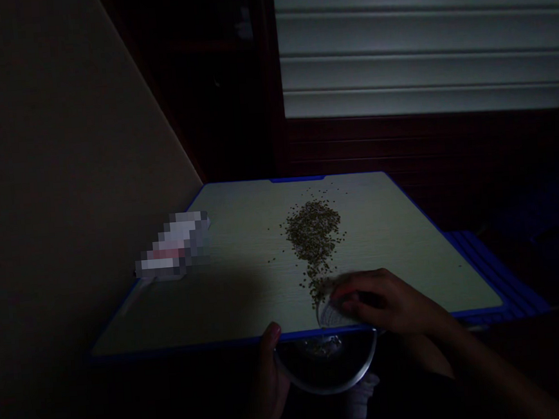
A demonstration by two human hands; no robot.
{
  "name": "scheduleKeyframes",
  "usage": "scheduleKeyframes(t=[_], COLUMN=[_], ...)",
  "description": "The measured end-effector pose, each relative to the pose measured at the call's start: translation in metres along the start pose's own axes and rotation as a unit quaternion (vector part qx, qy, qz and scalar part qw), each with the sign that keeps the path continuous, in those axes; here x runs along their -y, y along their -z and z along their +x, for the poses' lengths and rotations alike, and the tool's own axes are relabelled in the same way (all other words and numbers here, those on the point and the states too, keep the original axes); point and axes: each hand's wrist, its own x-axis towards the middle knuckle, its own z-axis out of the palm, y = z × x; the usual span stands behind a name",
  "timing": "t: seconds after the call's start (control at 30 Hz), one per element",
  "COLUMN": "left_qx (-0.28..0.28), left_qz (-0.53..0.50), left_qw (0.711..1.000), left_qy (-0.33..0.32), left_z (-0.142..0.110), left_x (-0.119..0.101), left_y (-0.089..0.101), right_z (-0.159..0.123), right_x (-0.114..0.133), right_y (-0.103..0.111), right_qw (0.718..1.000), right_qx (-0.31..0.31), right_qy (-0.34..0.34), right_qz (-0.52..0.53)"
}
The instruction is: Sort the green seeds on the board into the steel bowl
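Note:
Small brown grains [314,229] lie in a loose heap on a pale tabletop [219,298], with a thin trail running to the near edge. My right hand [383,298] is closed on a whitish, curved piece [335,315], like paper or a thin card, pressed to the surface at the trail's near end. Just below the edge, my left hand [271,371] grips the left side of a round metal bowl [318,391], thumb near the table edge. Some grains and a bright glint show inside the bowl. My left fingers are mostly hidden beneath.
A blurred-out white and pink box [172,249] stands at the tabletop's left edge, beside a wall [85,141]. Dark wood and a white slatted panel [417,50] are behind. Blue striped fabric [487,270] lies to the right. The scene is very dim.

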Motion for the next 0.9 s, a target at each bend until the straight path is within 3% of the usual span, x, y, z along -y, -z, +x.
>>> scheduleKeyframes(t=[0.27, 0.67, 0.9], left_qx=[-0.003, -0.008, 0.009], left_qz=[0.014, 0.003, 0.003], left_qw=[1.0, 0.999, 1.0], left_qy=[0.013, -0.037, -0.027], left_z=[0.001, 0.002, 0.003], left_x=[0.001, 0.002, 0.003], left_y=[0.001, 0.002, 0.005], right_z=[0.0, -0.001, 0.001], right_x=[0.0, -0.015, -0.016], right_y=[0.0, -0.003, -0.002], right_qw=[1.0, 0.984, 0.981], right_qx=[0.003, -0.139, -0.157], right_qy=[-0.004, -0.089, -0.083], right_qz=[0.0, -0.073, -0.074])
